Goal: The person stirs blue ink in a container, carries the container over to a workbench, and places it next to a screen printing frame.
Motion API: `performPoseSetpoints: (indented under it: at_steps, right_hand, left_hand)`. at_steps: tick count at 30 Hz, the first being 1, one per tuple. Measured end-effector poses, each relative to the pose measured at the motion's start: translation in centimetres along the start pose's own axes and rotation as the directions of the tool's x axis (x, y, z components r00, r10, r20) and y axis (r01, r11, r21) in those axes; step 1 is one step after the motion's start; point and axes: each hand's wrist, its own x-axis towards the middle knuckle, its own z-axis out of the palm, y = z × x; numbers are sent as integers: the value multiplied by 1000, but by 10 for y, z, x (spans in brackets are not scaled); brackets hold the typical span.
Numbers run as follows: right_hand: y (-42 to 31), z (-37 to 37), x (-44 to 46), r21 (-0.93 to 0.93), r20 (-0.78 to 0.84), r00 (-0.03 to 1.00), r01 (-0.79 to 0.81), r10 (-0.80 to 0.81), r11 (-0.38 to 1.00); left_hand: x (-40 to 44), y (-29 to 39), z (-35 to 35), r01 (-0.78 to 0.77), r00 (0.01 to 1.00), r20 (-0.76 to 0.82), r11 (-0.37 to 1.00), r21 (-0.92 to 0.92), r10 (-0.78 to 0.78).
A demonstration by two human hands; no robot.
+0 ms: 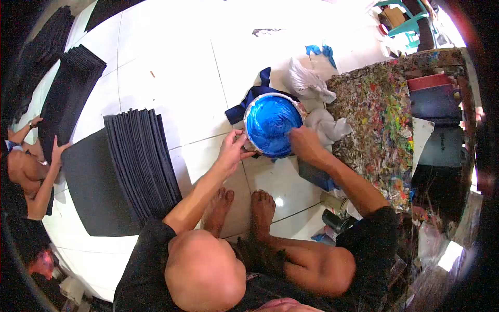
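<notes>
A round tub of blue paint (271, 124) stands on the floor in front of me, its pale rim smeared. My left hand (232, 150) grips the tub's left side, with thumb and fingers at the rim. Over the lower right of the tub, my right hand (309, 144) is closed with its knuckles up. Whatever it holds is hidden beneath the fingers. The thick blue paint shows swirled ridges. Dark blue cloth (252, 99) lies under and behind the tub, and crumpled white plastic (327, 126) touches its right side.
Left of me stands a fanned stack of black sheets (143, 161). Another person's hand (58, 151) touches a second black stack (78, 78). At right is a paint-crusted board (369, 125) with squeegee-like blades (436, 109). Cans (335, 205) sit near my right knee.
</notes>
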Motion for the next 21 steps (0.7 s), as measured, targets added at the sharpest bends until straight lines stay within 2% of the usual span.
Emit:
performPoseSetpoints:
  at_steps: [2,6,8,12,13,14,15,17,18,19,20,21]
  right_hand:
    - [-6,-6,12,-29,-28,997,-78,77,997]
    - [-24,2,-8,5,-22,993,120,-120,993]
    - [-22,-11,8,-45,-16,997,70,-71,997]
    - [-22,-24,39,-203,47,988,-137,150,970]
    - [-31,-20,37,-198,45,987,-145,157,969]
    - [-44,-14,33,-421,-92,990,59,-108,905]
    - [-58,-5,22,-638,-153,910,208,-386,742]
    - [-67,41,-13,-765,-206,885,121,-418,633]
    - [-62,22,-20,-704,29,895,334,-445,627]
    - [-51,4,-13,-709,40,890,346,-454,614]
    - [-36,-16,4,-592,-230,772,373,-593,715]
    - [-21,-29,19,-459,-501,596,431,-627,777]
  left_hand:
    - [1,-2,-2,14,1000,4,1000,1,-14]
    - [-2,1,-4,-6,1000,15,1000,8,5]
    - [1,-3,-6,30,1000,9,999,37,-30]
    - [5,-14,-8,-3,1000,-1,1000,6,3]
    - [5,-10,-8,-2,1000,20,1000,-3,2]
    - [7,-4,-8,-7,999,42,1000,-8,7]
    - [5,-3,-8,-2,999,40,1000,1,2]
    - [6,-4,-7,5,1000,-3,1000,17,-5]
    - [6,-3,-10,18,1000,-1,999,29,-18]
    - [7,-2,-12,11,1000,-4,1000,13,-10]
    - [7,-3,-12,-1,1000,18,1000,5,1]
    - [7,-4,-10,-11,999,44,1000,1,11]
